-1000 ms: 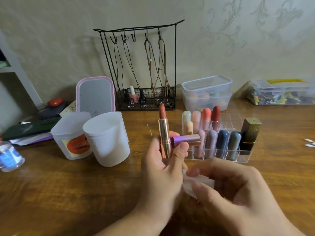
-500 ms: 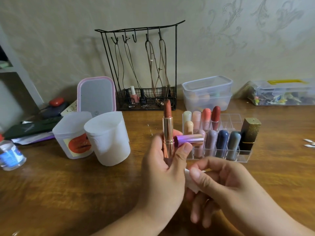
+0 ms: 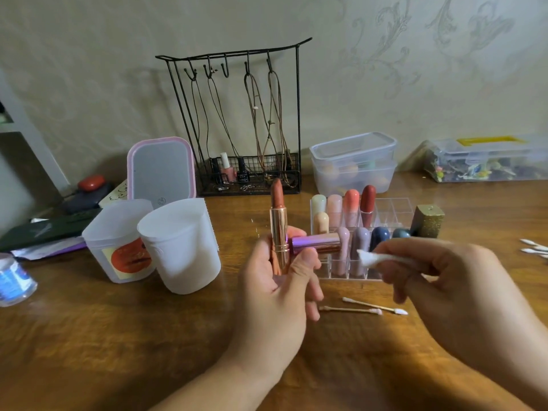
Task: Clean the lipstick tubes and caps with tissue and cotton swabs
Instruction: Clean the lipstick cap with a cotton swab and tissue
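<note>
My left hand (image 3: pixel 275 289) grips an upright rose-gold lipstick tube (image 3: pixel 278 232) with its brown-red bullet extended, and also holds its purple metallic cap (image 3: pixel 315 243) lying sideways. To the right, my right hand (image 3: pixel 450 280) pinches a folded white tissue (image 3: pixel 376 258) raised in front of the clear organizer (image 3: pixel 394 204), apart from the tube. Two cotton swabs (image 3: pixel 370 308) lie on the table below the hands. Several capped lipsticks (image 3: pixel 351 206) stand in the organizer.
Two white tissue or pad containers (image 3: pixel 178 247) stand at left, a pink mirror (image 3: pixel 161 170) and a black wire jewelry stand (image 3: pixel 246 129) behind. Clear plastic boxes (image 3: pixel 353 161) sit at the back. A gold glitter lipstick (image 3: pixel 428 221) and more swabs (image 3: pixel 533 247) are at right. A bottle (image 3: pixel 13 280) stands far left.
My right hand lifted the tissue up and to the right, away from my left hand. That uncovered two cotton swabs on the table. The lipstick stays upright in my left hand.
</note>
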Tool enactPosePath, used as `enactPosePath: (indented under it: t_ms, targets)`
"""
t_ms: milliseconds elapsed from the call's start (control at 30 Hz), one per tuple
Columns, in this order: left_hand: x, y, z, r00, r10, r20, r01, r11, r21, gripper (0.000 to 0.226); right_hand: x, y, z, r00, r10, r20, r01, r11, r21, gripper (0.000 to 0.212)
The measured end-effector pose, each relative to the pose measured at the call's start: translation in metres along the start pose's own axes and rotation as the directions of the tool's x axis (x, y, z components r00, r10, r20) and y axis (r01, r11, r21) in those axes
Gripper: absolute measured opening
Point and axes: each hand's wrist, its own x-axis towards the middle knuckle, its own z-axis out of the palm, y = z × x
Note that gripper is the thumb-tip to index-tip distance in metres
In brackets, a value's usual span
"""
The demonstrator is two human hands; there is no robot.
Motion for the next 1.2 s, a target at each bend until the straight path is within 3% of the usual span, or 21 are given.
enactPosePath:
  t_ms: [233, 533, 767, 900, 1000, 1133, 1200]
  targets:
    - [-0.005, 0.000, 0.001, 0.987, -0.031, 0.157, 0.028, 0.999, 0.021, 0.021, -0.001, 0.010, 0.003, 0.994, -0.083, -0.073, 0.084, 0.996, 0.014, 0.046]
    - [-0.004, 0.001, 0.000, 0.987, -0.027, 0.155, 0.012, 0.995, 0.097, 0.019, -0.003, 0.007, 0.003, 0.996, -0.094, -0.006, 0.094, 0.995, 0.026, 0.033]
    - [-0.005, 0.003, -0.002, 0.983, 0.002, 0.182, -0.033, 0.985, 0.169, 0.015, -0.002, 0.003, 0.001, 0.994, -0.100, -0.042, 0.101, 0.995, 0.009, 0.022]
    - [-0.005, 0.004, -0.003, 0.980, 0.026, 0.199, -0.072, 0.971, 0.227, 0.016, -0.002, 0.007, 0.003, 0.997, -0.075, -0.034, 0.074, 0.997, -0.029, 0.039]
    - [-0.005, 0.006, -0.003, 0.973, 0.019, 0.229, -0.076, 0.968, 0.240, 0.017, -0.001, 0.008, 0.001, 1.000, -0.020, 0.022, 0.020, 1.000, 0.015, 0.033]
    - [-0.005, 0.007, -0.003, 0.966, -0.002, 0.260, -0.059, 0.972, 0.228, 0.017, 0.003, 0.011, -0.002, 0.976, 0.086, 0.201, -0.130, 0.967, 0.220, 0.022]
    - [-0.004, 0.007, -0.004, 0.959, -0.022, 0.283, -0.036, 0.979, 0.200, 0.017, 0.003, 0.013, -0.002, 0.976, 0.095, 0.194, -0.135, 0.969, 0.206, 0.021]
